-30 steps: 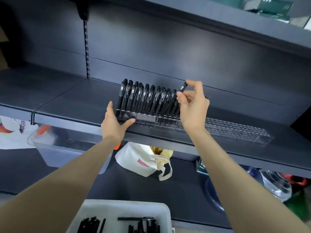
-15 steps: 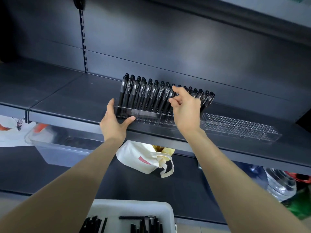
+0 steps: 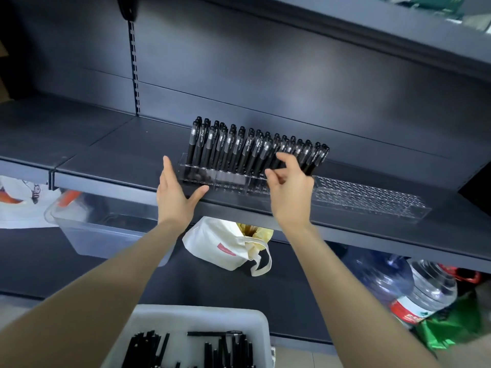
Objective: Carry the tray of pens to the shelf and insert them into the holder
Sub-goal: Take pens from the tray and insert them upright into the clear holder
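Standing in tight rows, the black pens point(image 3: 247, 150) fill the left part of the clear holder point(image 3: 372, 200), all leaning a little to the right. We see the holder lying along the front of the dark shelf point(image 3: 106, 160), with open holes across its right part. The right hand point(image 3: 291, 192) hovers in front of the rightmost pens, its fingers point(image 3: 281, 159) loosely curved and released; we make out no pen between them and the thumb. The left hand point(image 3: 175, 197) rests at the holder's left end. Its fingers lie straight along the end wall and its thumb spreads along the lower front edge, touching the plastic without curling round it. Below, at the bottom edge of the view, the white tray point(image 3: 202, 317) carries loose pens point(image 3: 148, 349) lying flat in small heaps. On the lower shelf, under the holder, we find a white tote bag point(image 3: 220, 245) with something yellow in it. A clear plastic bin point(image 3: 106, 232) sits to its left, and large water bottles point(image 3: 425, 290) stand to the right beside a green bag point(image 3: 451, 328).
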The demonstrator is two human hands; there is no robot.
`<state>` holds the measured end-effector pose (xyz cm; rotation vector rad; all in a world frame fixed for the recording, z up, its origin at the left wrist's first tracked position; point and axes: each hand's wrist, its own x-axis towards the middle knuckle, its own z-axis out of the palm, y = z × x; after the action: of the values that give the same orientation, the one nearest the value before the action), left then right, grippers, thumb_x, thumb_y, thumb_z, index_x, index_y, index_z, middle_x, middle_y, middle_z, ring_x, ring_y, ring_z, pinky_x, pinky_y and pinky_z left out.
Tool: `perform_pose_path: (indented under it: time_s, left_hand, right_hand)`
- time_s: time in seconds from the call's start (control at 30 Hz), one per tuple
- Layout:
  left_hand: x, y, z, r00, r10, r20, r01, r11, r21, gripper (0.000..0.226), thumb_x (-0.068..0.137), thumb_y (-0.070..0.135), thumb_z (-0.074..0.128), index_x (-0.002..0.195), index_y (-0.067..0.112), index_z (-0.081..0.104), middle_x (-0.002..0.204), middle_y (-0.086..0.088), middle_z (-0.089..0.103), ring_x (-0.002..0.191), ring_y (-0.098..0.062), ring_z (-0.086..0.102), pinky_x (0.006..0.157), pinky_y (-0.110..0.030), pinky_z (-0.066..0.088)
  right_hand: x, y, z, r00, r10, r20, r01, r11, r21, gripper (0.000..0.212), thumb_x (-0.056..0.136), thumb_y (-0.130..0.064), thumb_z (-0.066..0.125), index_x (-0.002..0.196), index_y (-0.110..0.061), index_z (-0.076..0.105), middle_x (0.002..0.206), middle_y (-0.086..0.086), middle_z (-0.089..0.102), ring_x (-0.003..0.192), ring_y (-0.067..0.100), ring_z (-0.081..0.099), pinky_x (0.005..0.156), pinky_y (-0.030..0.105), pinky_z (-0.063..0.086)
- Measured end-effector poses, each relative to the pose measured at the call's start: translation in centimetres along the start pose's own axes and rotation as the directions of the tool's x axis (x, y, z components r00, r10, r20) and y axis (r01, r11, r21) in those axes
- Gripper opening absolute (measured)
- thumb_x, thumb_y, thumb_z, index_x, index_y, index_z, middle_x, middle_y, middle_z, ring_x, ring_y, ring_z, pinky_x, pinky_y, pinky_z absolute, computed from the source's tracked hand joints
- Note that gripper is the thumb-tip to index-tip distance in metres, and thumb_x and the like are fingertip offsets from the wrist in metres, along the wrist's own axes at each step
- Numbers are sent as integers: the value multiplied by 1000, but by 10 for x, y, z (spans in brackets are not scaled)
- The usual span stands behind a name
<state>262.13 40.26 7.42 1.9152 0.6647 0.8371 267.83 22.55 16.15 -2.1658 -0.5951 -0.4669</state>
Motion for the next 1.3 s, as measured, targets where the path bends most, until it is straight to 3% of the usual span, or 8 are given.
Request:
perform_pose_path:
  time_s: [0.2,0.27,0.4,0.57,0.83,1.0,1.17,1.3]
  left_hand:
    - [-74,-40,-34,986,141,90,-161,947,278,67,90,33,60,143,6,30,153,-9,23,138,-25,26,107,-46,30]
    - [-106,-61,-48,985,85,152,-132,935,330,59,89,32,61,138,6,40,147,-11,32,133,-29,35,102,-49,36]
    - [-172,-99,-74,963,-81,256,-34,910,414,55,89,32,61,135,7,44,137,-10,41,120,-33,46,97,-48,39]
    - [-238,-136,-94,918,-294,265,100,820,564,64,89,35,61,140,7,35,142,-13,34,129,-31,34,103,-41,28]
    - [-286,-182,-102,888,-387,250,163,772,615,80,81,29,72,139,-7,31,141,-27,36,126,-44,39,92,-51,46]
    - [-288,-180,-98,897,-390,209,198,776,598,73,88,32,62,143,-1,28,148,-19,30,131,-38,37,82,-48,49]
    - [-288,-187,-95,897,-392,203,203,776,597,73,88,36,61,142,-2,29,147,-20,32,129,-38,39,78,-46,50]
    - [-288,-187,-93,901,-394,180,217,769,601,73,89,38,59,143,-1,29,147,-18,31,128,-37,40,77,-46,50]
  right_hand:
    - [-83,21,21,990,107,95,-114,992,60,30,91,-14,59,121,-12,58,95,5,71,84,18,65,77,21,47]
    - [-120,30,30,974,159,160,-173,982,75,26,91,-11,58,117,-12,60,93,5,71,80,14,64,69,13,43]
    - [-198,51,50,909,277,311,-290,957,-5,24,91,-13,57,115,-12,61,92,7,70,86,23,65,79,33,50]
    - [-289,72,83,735,446,510,-445,885,-133,25,91,-15,57,115,-8,60,98,9,69,92,26,65,82,38,51]
    - [-358,85,130,357,571,739,-569,761,-313,49,92,-24,59,134,-4,44,126,12,55,112,23,54,88,30,44]
    - [-356,86,151,300,618,727,-584,721,-373,26,89,-23,63,105,-5,53,98,8,60,80,20,56,48,11,34]
    - [-360,83,167,276,623,732,-572,719,-396,39,82,-16,65,117,-11,51,111,3,64,102,23,62,83,33,51]
    - [-359,80,168,287,627,724,-588,712,-384,32,83,-6,61,113,-8,52,108,8,63,102,26,60,78,30,46]
